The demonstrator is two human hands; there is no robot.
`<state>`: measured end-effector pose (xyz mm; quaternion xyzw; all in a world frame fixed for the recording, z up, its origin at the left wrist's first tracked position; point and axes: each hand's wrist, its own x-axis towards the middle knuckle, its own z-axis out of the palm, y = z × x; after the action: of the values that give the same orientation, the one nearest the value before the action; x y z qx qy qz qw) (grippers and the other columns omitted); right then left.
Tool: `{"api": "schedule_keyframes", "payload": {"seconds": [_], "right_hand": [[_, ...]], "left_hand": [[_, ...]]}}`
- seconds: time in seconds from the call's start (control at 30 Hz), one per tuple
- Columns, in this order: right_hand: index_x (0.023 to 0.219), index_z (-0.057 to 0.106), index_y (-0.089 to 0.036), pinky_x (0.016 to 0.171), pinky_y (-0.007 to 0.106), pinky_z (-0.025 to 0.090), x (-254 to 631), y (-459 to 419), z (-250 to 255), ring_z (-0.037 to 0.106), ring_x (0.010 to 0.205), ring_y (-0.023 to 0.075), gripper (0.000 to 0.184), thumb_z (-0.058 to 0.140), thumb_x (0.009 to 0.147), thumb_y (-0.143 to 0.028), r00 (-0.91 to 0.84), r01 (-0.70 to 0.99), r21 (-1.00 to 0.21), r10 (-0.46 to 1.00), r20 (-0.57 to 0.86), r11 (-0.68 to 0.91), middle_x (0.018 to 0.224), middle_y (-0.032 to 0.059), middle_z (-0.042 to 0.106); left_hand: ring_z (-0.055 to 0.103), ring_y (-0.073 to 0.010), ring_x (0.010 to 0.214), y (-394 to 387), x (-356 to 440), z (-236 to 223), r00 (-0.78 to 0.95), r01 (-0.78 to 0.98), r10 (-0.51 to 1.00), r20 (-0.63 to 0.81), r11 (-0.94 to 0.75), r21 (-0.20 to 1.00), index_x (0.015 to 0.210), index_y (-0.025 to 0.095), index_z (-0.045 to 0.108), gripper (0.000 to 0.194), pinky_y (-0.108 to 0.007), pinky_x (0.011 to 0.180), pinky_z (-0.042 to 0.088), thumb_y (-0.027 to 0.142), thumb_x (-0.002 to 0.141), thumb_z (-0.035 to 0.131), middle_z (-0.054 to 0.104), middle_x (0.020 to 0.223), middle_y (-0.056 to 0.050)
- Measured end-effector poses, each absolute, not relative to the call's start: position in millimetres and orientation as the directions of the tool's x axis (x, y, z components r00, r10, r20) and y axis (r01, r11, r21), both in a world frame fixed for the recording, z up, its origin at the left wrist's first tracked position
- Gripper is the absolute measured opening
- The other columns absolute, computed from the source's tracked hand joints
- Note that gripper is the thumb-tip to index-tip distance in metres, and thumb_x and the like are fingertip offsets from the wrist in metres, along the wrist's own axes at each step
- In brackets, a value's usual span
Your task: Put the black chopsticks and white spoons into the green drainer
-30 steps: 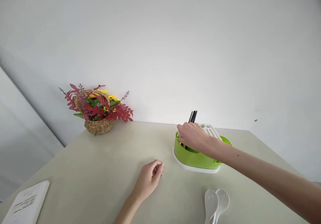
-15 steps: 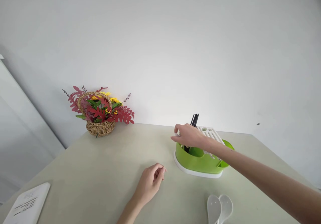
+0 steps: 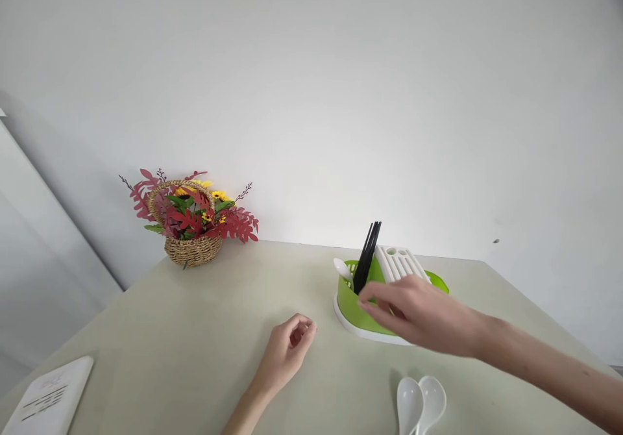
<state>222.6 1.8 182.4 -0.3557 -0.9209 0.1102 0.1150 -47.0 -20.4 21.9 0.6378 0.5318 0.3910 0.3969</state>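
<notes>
My right hand hovers over the front of a green and white cutlery holder, hiding part of it. Its thumb and index tips are almost together, with nothing between them. Inside the holder's left end, a white spoon leans over the rim beside a bunch of black chopsticks. A slotted white rack covers the right part. My left hand rests on the table in a loose curl, thumb against index finger, holding nothing. Two white spoons lie overlapping near the front edge of view.
A wicker basket of red and yellow artificial flowers stands at the back left of the table, close to the wall. At the front left lies a white slotted plate, partly out of view.
My right hand has moved from the holder's left end toward the front and right, leaving a white spoon there. The chopsticks and rack show more fully. My left hand is almost unchanged.
</notes>
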Motion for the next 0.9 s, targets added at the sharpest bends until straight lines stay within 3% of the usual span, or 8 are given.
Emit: {"api": "schedule_keyframes", "payload": {"seconds": [0.13, 0.23, 0.33, 0.47, 0.67, 0.8, 0.9], "right_hand": [[0.094, 0.064, -0.023, 0.053, 0.031, 0.025, 249.8, -23.6, 158.4, 0.048, 0.049, 0.0140, 0.041, 0.029, 0.112, -0.035, -0.806, 0.588, -0.048, 0.590, 0.048, 0.807, 0.059, -0.0028, 0.056], [0.098, 0.064, -0.023, 0.056, 0.031, 0.030, 271.7, -33.3, 136.6, 0.055, 0.054, 0.0161, 0.039, 0.029, 0.111, -0.033, -0.772, 0.636, 0.007, 0.636, -0.014, 0.772, 0.064, -0.0014, 0.060], [0.108, 0.064, -0.024, 0.062, 0.032, 0.040, 296.1, -35.7, 110.1, 0.061, 0.058, 0.0180, 0.034, 0.032, 0.111, -0.036, -0.710, 0.705, -0.057, 0.703, -0.051, 0.707, 0.068, -0.0010, 0.064], [0.117, 0.065, -0.028, 0.076, 0.037, 0.050, 320.1, -36.3, 80.5, 0.070, 0.078, 0.0230, 0.029, 0.042, 0.107, -0.044, -0.587, 0.794, -0.242, 0.807, -0.069, 0.557, 0.087, 0.0023, 0.072], [0.110, 0.068, -0.029, 0.082, 0.040, 0.056, 319.9, -42.5, 64.5, 0.067, 0.088, 0.0210, 0.027, 0.050, 0.103, -0.047, -0.504, 0.778, -0.448, 0.863, -0.029, 0.440, 0.118, 0.0070, 0.064], [0.102, 0.070, -0.028, 0.094, 0.043, 0.056, 309.5, -45.4, 49.0, 0.063, 0.109, 0.0251, 0.025, 0.054, 0.101, -0.046, -0.493, 0.746, -0.513, 0.870, 0.004, 0.424, 0.122, 0.0090, 0.059], [0.096, 0.069, -0.026, 0.097, 0.044, 0.055, 299.8, -46.8, 33.0, 0.061, 0.115, 0.0264, 0.023, 0.056, 0.100, -0.043, -0.479, 0.732, -0.537, 0.877, 0.032, 0.419, 0.120, 0.0097, 0.060]], "left_hand": [[0.025, -0.0114, 0.060, -16.8, -50.2, 18.0, 0.029, 0.302, 0.997, 0.065, -0.071, 0.951, 0.068, 0.023, 0.033, 0.041, -0.025, 0.056, 0.022, 0.047, 0.088, 0.060, 0.026, 0.064, 0.007], [0.015, -0.0110, 0.060, -13.7, -53.3, 13.5, -0.073, 0.243, 0.996, 0.057, -0.037, 0.969, 0.066, 0.024, 0.019, 0.045, -0.026, 0.055, 0.015, 0.038, 0.081, 0.058, 0.015, 0.064, 0.007], [0.012, -0.0109, 0.059, -11.9, -56.1, 11.8, -0.150, 0.201, 0.988, 0.035, -0.004, 0.979, 0.065, 0.024, 0.016, 0.045, -0.028, 0.055, 0.013, 0.036, 0.078, 0.057, 0.013, 0.063, 0.007], [0.011, -0.0109, 0.059, -11.3, -58.2, 12.8, -0.179, 0.153, 0.984, -0.009, 0.037, 0.987, 0.066, 0.025, 0.016, 0.047, -0.028, 0.056, 0.013, 0.040, 0.079, 0.059, 0.013, 0.062, 0.008], [0.012, -0.0110, 0.059, -10.4, -57.8, 13.2, -0.204, 0.155, 0.979, -0.014, 0.047, 0.987, 0.066, 0.025, 0.016, 0.050, -0.028, 0.055, 0.013, 0.045, 0.080, 0.060, 0.014, 0.062, 0.008], [0.013, -0.0112, 0.059, -10.4, -56.3, 15.0, -0.218, 0.187, 0.976, -0.003, 0.045, 0.981, 0.067, 0.025, 0.016, 0.050, -0.028, 0.056, 0.013, 0.046, 0.081, 0.059, 0.014, 0.062, 0.008], [0.013, -0.0114, 0.059, -10.9, -55.5, 16.4, -0.226, 0.200, 0.974, 0.004, 0.042, 0.979, 0.067, 0.025, 0.016, 0.050, -0.028, 0.056, 0.014, 0.047, 0.081, 0.059, 0.015, 0.063, 0.007]]}}
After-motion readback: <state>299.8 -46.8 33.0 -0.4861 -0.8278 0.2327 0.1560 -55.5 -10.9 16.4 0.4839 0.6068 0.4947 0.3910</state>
